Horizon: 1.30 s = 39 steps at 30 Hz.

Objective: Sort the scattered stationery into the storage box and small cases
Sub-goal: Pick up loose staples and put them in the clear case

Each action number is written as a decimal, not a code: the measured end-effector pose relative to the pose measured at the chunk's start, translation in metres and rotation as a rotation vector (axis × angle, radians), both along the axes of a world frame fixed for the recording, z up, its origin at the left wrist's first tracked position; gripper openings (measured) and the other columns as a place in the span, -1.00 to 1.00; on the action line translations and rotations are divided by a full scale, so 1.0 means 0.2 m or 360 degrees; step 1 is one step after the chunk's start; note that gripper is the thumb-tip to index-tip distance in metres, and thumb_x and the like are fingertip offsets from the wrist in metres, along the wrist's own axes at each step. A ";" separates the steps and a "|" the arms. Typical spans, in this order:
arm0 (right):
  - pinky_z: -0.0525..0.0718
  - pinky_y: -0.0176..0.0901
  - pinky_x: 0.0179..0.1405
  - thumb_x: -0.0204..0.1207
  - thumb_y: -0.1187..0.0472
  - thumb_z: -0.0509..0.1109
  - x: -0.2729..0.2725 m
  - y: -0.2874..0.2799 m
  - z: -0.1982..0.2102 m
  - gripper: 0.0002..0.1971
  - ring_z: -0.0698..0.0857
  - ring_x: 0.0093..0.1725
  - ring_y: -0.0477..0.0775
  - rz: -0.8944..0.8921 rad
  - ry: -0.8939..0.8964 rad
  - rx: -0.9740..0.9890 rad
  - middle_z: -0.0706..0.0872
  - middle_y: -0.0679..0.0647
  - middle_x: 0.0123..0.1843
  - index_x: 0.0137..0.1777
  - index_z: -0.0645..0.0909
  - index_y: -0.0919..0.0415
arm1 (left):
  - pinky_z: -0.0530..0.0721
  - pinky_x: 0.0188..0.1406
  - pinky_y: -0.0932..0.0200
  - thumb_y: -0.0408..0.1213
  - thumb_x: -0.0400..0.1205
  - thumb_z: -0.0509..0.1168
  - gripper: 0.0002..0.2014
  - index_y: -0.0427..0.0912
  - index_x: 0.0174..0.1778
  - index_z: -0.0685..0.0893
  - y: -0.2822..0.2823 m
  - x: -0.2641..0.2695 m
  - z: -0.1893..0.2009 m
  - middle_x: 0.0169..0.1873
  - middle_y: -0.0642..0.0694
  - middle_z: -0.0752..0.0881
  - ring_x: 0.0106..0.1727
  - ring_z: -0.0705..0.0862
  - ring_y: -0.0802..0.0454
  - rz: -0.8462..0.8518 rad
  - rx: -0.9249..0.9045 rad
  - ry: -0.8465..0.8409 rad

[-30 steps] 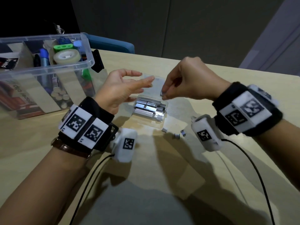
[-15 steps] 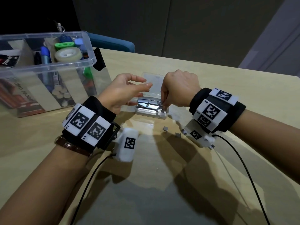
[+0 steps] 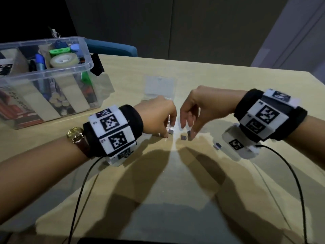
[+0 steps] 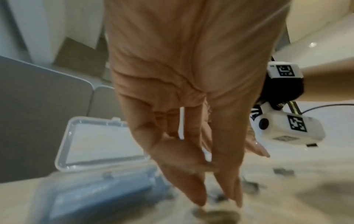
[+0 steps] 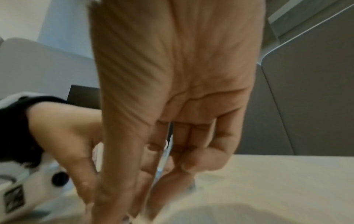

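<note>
Three small grey staple blocks lie loose on the wooden table. My left hand points its fingers down beside the leftmost block, thumb and forefinger tips on the table either side of a small dark piece. My right hand also reaches down, a fingertip against the right block. Neither hand has lifted a block. The small clear case, packed with staple strips, stands open just behind the left hand, with its lid laid back.
At the far left stands a clear storage box with cardboard dividers, a tape roll, pens and clips. A black binder clip hangs on its right end. Camera cables trail toward me from both wrists. A blue chair sits behind the table.
Both hands have left the small case and dropped toward me onto the loose staple blocks. The right hand no longer touches the case's contents.
</note>
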State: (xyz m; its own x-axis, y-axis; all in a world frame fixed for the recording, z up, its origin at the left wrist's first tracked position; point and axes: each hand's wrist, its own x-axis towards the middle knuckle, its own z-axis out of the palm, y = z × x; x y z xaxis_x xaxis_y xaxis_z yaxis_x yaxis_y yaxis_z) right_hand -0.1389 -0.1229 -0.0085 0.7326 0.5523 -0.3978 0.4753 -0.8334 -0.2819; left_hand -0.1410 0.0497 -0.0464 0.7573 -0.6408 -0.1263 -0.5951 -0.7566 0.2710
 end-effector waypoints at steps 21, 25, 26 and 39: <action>0.69 -0.33 -0.28 0.37 0.37 0.62 -0.02 -0.19 -0.12 -0.92 0.80 -0.31 0.03 -0.0328 -0.0084 0.0796 0.83 0.04 -0.34 -0.25 0.76 0.27 | 0.79 -0.28 0.24 -0.45 0.33 0.46 -0.63 -0.42 0.07 0.70 0.07 -0.01 0.05 -0.26 -0.33 0.81 -0.26 0.83 -0.06 0.0648 -0.1586 0.1142; 0.78 -0.15 -0.24 0.37 0.42 0.60 -0.01 -0.20 -0.09 -0.86 0.82 -0.29 0.01 -0.0339 -0.0153 0.0803 0.83 0.05 -0.31 -0.14 0.74 0.25 | 0.77 -0.27 0.32 -0.44 0.32 0.40 -0.64 -0.46 0.04 0.72 0.06 -0.01 0.04 -0.26 -0.24 0.83 -0.26 0.82 0.03 0.0671 -0.1720 0.1201; 0.80 -0.08 -0.20 0.35 0.36 0.64 -0.01 -0.19 -0.10 -0.79 0.82 -0.27 0.01 -0.0299 -0.0143 0.0704 0.84 0.02 -0.28 -0.07 0.73 0.19 | 0.77 -0.27 0.32 -0.44 0.31 0.40 -0.65 -0.45 0.01 0.73 0.06 -0.01 0.05 -0.24 -0.24 0.83 -0.25 0.82 0.03 0.0695 -0.1736 0.1191; 0.74 -0.27 -0.05 0.33 0.16 0.67 0.02 -0.14 -0.20 -0.85 0.79 -0.26 -0.19 -0.0216 -0.0017 0.0408 0.83 -0.10 -0.29 -0.14 0.80 0.14 | 0.76 -0.24 0.30 -0.47 0.27 0.48 -0.63 -0.44 0.00 0.74 0.05 -0.03 0.05 -0.18 -0.27 0.83 -0.19 0.83 0.00 0.0694 -0.1727 0.1104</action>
